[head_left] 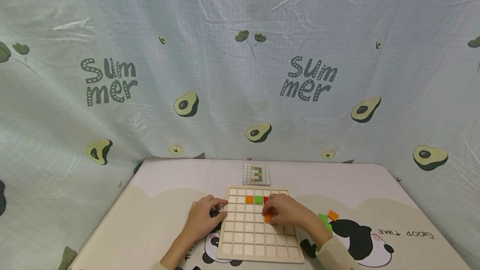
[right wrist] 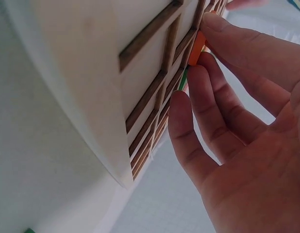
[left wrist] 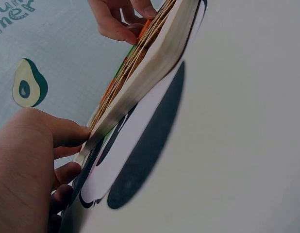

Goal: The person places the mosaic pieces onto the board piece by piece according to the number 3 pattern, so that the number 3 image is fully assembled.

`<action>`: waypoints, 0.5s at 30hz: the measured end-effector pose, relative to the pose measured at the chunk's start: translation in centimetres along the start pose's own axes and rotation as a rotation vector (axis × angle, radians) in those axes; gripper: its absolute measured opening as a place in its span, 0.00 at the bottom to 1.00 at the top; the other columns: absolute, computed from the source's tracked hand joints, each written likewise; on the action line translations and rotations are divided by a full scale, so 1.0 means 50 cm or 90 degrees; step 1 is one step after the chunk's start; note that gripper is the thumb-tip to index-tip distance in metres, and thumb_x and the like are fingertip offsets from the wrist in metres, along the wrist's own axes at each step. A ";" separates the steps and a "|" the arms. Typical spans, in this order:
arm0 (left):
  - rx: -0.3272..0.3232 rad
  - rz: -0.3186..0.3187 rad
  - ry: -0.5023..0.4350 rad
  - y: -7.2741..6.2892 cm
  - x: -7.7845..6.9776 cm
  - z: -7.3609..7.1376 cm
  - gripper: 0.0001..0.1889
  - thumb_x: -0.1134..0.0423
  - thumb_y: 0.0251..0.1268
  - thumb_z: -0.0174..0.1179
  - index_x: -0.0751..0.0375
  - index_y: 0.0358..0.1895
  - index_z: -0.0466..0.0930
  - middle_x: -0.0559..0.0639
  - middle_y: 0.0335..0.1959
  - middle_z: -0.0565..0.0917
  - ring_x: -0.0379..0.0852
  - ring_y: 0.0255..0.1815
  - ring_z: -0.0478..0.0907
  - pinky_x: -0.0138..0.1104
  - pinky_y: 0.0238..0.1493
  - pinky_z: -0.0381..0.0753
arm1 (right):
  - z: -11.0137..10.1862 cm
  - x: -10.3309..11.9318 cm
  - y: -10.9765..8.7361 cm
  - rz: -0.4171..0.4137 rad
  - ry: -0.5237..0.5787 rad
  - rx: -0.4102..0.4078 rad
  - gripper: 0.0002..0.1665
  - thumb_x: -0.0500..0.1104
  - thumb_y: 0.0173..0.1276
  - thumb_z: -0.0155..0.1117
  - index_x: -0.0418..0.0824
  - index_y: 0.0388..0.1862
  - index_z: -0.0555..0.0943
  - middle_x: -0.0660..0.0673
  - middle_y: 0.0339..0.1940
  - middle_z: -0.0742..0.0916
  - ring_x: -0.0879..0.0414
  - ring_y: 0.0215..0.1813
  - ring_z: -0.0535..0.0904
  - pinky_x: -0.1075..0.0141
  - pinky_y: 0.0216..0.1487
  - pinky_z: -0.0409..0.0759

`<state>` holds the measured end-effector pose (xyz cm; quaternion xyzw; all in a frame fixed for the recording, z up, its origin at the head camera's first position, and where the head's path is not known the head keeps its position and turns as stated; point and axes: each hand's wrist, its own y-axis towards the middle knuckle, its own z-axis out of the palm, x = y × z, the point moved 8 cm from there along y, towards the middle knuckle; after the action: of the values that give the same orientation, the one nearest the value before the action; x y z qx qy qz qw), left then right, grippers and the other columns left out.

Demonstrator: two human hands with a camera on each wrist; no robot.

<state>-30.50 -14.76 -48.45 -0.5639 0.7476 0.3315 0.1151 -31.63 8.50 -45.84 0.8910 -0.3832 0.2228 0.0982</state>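
Note:
A wooden grid board lies in the middle of the table. In one row near its far side sit an orange tile, a green tile and a red tile, the red one partly hidden. My right hand is over the board's right half. Its thumb and fingertips pinch another orange tile, close to the grid, below the red one in the head view. At the board's left edge, my left hand touches the frame with thumb and index finger spread apart; its thumb meets the wooden side.
Behind the board lies a card printed with a coloured grid pattern. Loose green tiles and an orange tile lie right of the board, beside my right forearm. A patterned curtain surrounds the table's back and sides.

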 end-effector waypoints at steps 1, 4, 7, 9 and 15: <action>0.000 0.000 0.000 -0.001 0.000 0.000 0.11 0.54 0.58 0.71 0.42 0.45 0.90 0.33 0.29 0.78 0.32 0.33 0.72 0.34 0.38 0.61 | 0.001 0.000 0.000 0.001 0.000 0.000 0.13 0.37 0.59 0.79 0.45 0.43 0.90 0.56 0.39 0.84 0.67 0.38 0.75 0.69 0.42 0.77; 0.002 -0.001 -0.001 -0.001 0.000 0.001 0.11 0.54 0.58 0.71 0.43 0.45 0.90 0.33 0.29 0.78 0.32 0.33 0.72 0.34 0.39 0.62 | 0.002 -0.001 -0.001 0.001 0.000 0.000 0.13 0.37 0.59 0.79 0.45 0.43 0.90 0.56 0.39 0.84 0.67 0.37 0.74 0.69 0.41 0.77; 0.002 0.001 0.001 0.000 0.000 0.002 0.11 0.54 0.58 0.71 0.43 0.46 0.90 0.34 0.29 0.78 0.33 0.33 0.72 0.34 0.39 0.62 | 0.001 -0.001 0.000 0.002 -0.004 -0.003 0.13 0.37 0.58 0.79 0.45 0.43 0.90 0.56 0.39 0.85 0.67 0.37 0.74 0.69 0.41 0.77; 0.002 0.001 0.002 0.000 -0.001 0.001 0.12 0.54 0.59 0.71 0.44 0.46 0.90 0.35 0.29 0.78 0.33 0.33 0.72 0.34 0.39 0.62 | 0.001 -0.002 0.000 0.002 -0.007 -0.004 0.13 0.38 0.58 0.79 0.46 0.43 0.90 0.56 0.39 0.84 0.68 0.37 0.74 0.69 0.41 0.76; 0.001 0.000 0.003 0.001 -0.003 0.000 0.12 0.54 0.58 0.71 0.45 0.46 0.90 0.35 0.28 0.78 0.33 0.33 0.72 0.34 0.39 0.62 | -0.002 -0.001 0.001 -0.006 -0.011 -0.007 0.12 0.37 0.59 0.78 0.45 0.42 0.90 0.56 0.39 0.85 0.68 0.37 0.75 0.69 0.41 0.77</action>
<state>-30.51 -14.66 -48.34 -0.5644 0.7483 0.3294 0.1136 -31.72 8.54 -45.77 0.8941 -0.3809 0.2127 0.1011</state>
